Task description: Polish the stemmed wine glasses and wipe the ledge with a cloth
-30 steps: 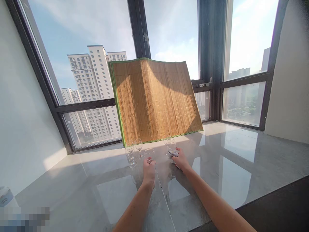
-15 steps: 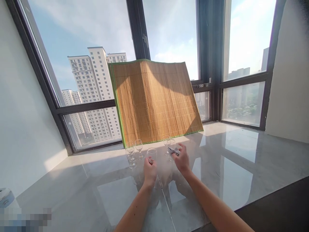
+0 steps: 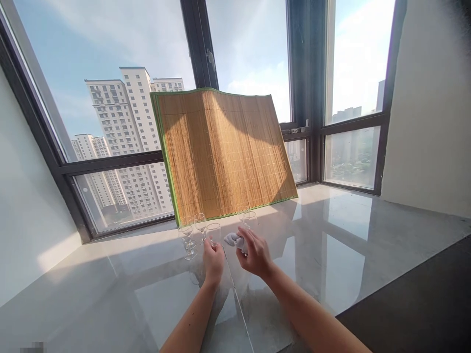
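My left hand (image 3: pixel 213 262) is closed around the lower part of a clear wine glass (image 3: pixel 213 230), whose bowl shows above the fingers. In my right hand (image 3: pixel 255 252) a crumpled whitish cloth (image 3: pixel 234 240) is pinched, just right of that glass and apart from it. To the left stand several more stemmed glasses, among them a front one (image 3: pixel 186 234) and one a little farther back (image 3: pixel 199 222). Behind my right hand are two others, one of them a glass (image 3: pixel 250 218) partly hidden by the fingers.
A bamboo mat (image 3: pixel 224 157) with green edging leans against the window frame behind the glasses. The glossy grey tiled ledge (image 3: pixel 312 264) carries strong reflections and drops off at a dark edge on the right. White walls close in both sides.
My right hand has brought the cloth leftward and nearer to the held glass. The whole view has shifted, so everything sits farther left; my left hand keeps its hold.
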Tool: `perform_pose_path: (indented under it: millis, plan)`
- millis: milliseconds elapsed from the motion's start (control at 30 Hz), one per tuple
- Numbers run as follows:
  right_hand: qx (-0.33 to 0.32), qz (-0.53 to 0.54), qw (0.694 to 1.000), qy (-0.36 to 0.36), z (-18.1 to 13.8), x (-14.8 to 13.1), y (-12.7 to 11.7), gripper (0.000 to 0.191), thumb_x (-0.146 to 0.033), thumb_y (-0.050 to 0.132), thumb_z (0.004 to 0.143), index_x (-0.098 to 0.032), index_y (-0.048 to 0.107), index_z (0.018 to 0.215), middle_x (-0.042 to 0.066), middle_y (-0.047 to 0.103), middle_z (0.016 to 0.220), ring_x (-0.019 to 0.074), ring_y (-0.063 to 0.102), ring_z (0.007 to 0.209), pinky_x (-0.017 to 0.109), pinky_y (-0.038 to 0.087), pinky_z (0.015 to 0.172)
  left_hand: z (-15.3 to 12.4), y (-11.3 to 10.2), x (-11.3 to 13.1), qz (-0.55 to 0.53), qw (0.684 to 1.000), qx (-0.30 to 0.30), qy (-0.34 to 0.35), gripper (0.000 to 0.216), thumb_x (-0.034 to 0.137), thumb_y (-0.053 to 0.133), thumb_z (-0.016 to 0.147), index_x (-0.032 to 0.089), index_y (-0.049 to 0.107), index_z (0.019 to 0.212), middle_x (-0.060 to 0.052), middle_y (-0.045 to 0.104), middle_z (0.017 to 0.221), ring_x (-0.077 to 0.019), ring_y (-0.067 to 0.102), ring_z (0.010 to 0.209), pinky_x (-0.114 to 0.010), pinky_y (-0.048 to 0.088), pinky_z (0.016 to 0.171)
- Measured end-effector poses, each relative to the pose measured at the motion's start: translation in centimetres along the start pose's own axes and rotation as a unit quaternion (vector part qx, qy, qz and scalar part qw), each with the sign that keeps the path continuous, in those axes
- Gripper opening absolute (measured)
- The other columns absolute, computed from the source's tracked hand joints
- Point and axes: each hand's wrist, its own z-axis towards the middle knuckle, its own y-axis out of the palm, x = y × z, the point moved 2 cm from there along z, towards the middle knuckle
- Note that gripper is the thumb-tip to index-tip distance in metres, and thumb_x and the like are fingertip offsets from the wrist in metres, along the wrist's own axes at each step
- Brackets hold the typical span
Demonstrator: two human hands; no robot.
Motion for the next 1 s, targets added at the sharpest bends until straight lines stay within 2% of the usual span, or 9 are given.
perform_pose_path:
  millis: [100, 200, 267, 467, 700, 867, 1000]
  plan:
    - [0.027, -0.015, 0.995, -0.1, 0.1, -1.2, -0.3, 0.067, -0.016, 0.053, 0.078, -0.023, 0.036, 0.142, 0.012, 0.069, 0.102, 0.0284, 0.067, 0.093, 0.039, 0.055, 0.071, 0.1, -0.2, 0.1, -0.002, 1.0, 0.002, -0.017, 0.038, 0.015, 0.054, 0.078, 0.018, 0.055, 0.116, -0.004, 0.065, 0.085, -0.0189, 0.061, 0.073, -0.029, 0.045, 0.07]
    - [0.057, -0.016, 0.988, -0.146, 0.4, -1.9, -0.7, 0.073, -0.014, 0.052, 0.077, -0.023, 0.029, 0.146, 0.01, 0.069, 0.099, 0.026, 0.066, 0.085, 0.035, 0.053, 0.062, -0.1, -0.2, 0.3, -0.003, 1.0, -0.005, -0.008, 0.039, 0.015, 0.057, 0.077, 0.018, 0.054, 0.116, -0.005, 0.066, 0.088, -0.0199, 0.062, 0.08, -0.03, 0.046, 0.075]
    - [0.081, -0.011, 0.983, -0.162, 0.5, -2.1, -1.0, 0.076, -0.013, 0.051, 0.078, -0.024, 0.024, 0.148, 0.009, 0.068, 0.099, 0.0248, 0.065, 0.084, 0.034, 0.052, 0.062, -0.3, -0.1, 0.4, -0.005, 1.0, -0.012, -0.003, 0.041, 0.016, 0.059, 0.077, 0.019, 0.053, 0.117, -0.005, 0.067, 0.089, -0.0203, 0.063, 0.082, -0.031, 0.046, 0.077]
    - [0.092, -0.001, 0.983, -0.157, 0.5, -1.5, -1.1, 0.075, -0.015, 0.05, 0.081, -0.025, 0.02, 0.149, 0.009, 0.068, 0.102, 0.0236, 0.066, 0.085, 0.036, 0.055, 0.069, -0.4, 0.1, 0.3, 0.019, 1.0, -0.013, -0.009, 0.043, 0.015, 0.058, 0.076, 0.021, 0.054, 0.118, -0.005, 0.068, 0.099, -0.0211, 0.064, 0.091, -0.031, 0.046, 0.082]
    - [0.118, -0.02, 0.977, -0.177, 1.0, -2.0, -1.4, 0.074, -0.013, 0.05, 0.078, -0.02, 0.025, 0.147, 0.01, 0.067, 0.097, 0.0239, 0.064, 0.081, 0.034, 0.053, 0.06, -0.4, 0.0, 0.5, 0.013, 1.0, -0.023, -0.013, 0.041, 0.014, 0.052, 0.077, 0.02, 0.055, 0.118, -0.004, 0.067, 0.09, -0.0201, 0.063, 0.081, -0.029, 0.046, 0.075]
    - [0.108, -0.015, 0.977, -0.182, 1.1, -2.5, -1.5, 0.069, -0.013, 0.05, 0.076, -0.02, 0.031, 0.142, 0.01, 0.067, 0.095, 0.023, 0.062, 0.078, 0.033, 0.05, 0.058, -0.5, 0.1, 0.3, -0.007, 0.999, -0.035, -0.002, 0.046, 0.016, 0.06, 0.074, 0.019, 0.054, 0.119, -0.003, 0.066, 0.088, -0.0193, 0.062, 0.081, -0.029, 0.045, 0.073]
    - [0.107, 0.002, 0.977, -0.186, 1.0, -2.6, -1.4, 0.067, -0.012, 0.05, 0.075, -0.021, 0.029, 0.138, 0.009, 0.067, 0.096, 0.023, 0.063, 0.078, 0.032, 0.048, 0.057, -0.5, 0.2, -0.1, -0.008, 0.999, -0.035, 0.013, 0.047, 0.022, 0.066, 0.072, 0.02, 0.053, 0.117, -0.002, 0.066, 0.09, -0.0189, 0.063, 0.083, -0.028, 0.045, 0.072]
